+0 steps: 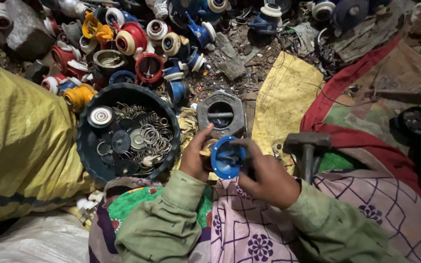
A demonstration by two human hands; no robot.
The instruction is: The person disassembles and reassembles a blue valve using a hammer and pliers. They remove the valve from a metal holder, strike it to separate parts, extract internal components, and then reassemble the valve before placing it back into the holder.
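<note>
Both my hands hold a small round blue plastic part (227, 159) with a rim and an open face, just above my lap. My left hand (195, 157) grips its left edge with thumb raised. My right hand (264, 174) clasps its right side, fingers curled over the rim. A grey octagonal metal block (221, 114) with a round hole lies on the ground just beyond the part.
A dark round basin (85, 146) at left holds metal springs, rings and discs. A pile of red, blue, yellow and white plastic parts (137, 44) lies behind it. A hammer (308, 146) stands at right. Yellow sacks (20, 146) flank the spot.
</note>
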